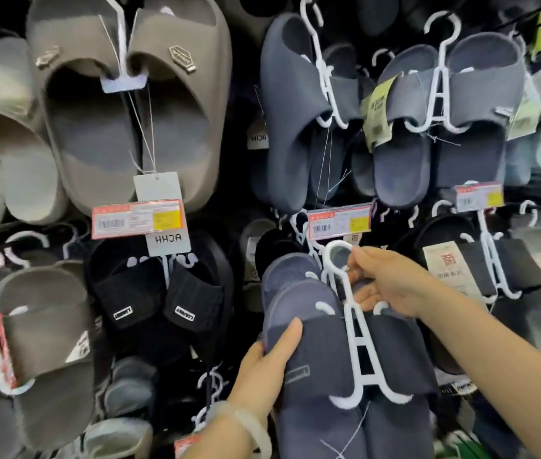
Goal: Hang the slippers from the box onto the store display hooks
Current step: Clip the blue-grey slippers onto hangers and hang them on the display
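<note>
A pair of dark blue slippers [315,346] on a white plastic hanger [350,313] is held up against the display wall at lower centre. My left hand [262,369] grips the left slipper's edge from below, thumb across its strap. My right hand [391,286] pinches the hanger's neck just under its round hook loop [338,256]. The loop sits right under a red price tag [340,221] at the end of a display hook; the hook's metal is hidden. Another dark blue pair [289,270] hangs directly behind the held one.
The wall is packed with hung slippers: large taupe pair [123,111] upper left, blue-grey pairs [295,104] [454,104] upper right, black pair [160,293] at centre left, grey pair [44,336] lower left, black pair with paper label [494,270] at right. The box is out of view.
</note>
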`<state>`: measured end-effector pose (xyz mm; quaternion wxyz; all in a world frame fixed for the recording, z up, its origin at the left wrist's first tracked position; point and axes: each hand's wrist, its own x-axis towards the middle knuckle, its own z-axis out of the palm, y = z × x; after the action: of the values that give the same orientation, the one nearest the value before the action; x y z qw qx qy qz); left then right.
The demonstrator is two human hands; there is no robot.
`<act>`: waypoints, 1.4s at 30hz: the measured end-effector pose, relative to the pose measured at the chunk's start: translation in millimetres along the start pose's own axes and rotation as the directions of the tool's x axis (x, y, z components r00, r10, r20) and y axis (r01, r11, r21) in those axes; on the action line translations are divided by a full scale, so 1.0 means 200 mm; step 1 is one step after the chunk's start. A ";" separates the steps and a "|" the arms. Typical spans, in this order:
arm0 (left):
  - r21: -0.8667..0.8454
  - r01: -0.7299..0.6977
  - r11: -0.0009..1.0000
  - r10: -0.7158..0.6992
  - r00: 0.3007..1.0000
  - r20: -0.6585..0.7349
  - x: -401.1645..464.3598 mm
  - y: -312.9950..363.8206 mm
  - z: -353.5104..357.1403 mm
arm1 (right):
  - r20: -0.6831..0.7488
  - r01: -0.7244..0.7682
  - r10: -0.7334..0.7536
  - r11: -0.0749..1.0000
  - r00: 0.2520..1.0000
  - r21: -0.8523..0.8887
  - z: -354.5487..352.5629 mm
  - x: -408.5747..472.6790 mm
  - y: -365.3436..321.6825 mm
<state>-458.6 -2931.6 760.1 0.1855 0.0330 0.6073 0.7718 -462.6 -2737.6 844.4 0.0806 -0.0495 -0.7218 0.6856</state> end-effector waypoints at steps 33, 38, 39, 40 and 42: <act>0.192 -0.262 0.946 0.265 0.964 0.007 0.25 -0.08 -0.02 | -0.023 0.342 -0.391 0.830 0.920 -0.440 -0.29 0.00 0.42; 0.305 -0.375 0.876 0.341 0.926 0.160 0.22 -0.21 0.01 | 0.049 0.244 -0.246 0.878 0.968 -0.412 -0.30 -0.02 0.65; 0.320 -0.403 0.857 0.360 0.914 0.189 0.24 -0.24 0.02 | 0.037 0.251 -0.256 0.895 0.966 -0.369 -0.29 0.00 0.67; 0.333 -0.424 0.842 0.376 0.905 0.201 0.26 -0.26 0.01 | 0.025 0.256 -0.264 0.906 0.964 -0.338 -0.28 0.02 0.67; 0.339 -0.445 0.829 0.412 0.895 0.170 0.32 -0.28 -0.02 | 0.007 0.280 -0.292 0.909 0.956 -0.310 -0.27 0.05 0.69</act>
<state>-504.4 -2903.4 694.2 0.0250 0.2372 0.7095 0.6631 -468.0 -2675.3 709.5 0.1856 0.0311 -0.8175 0.5443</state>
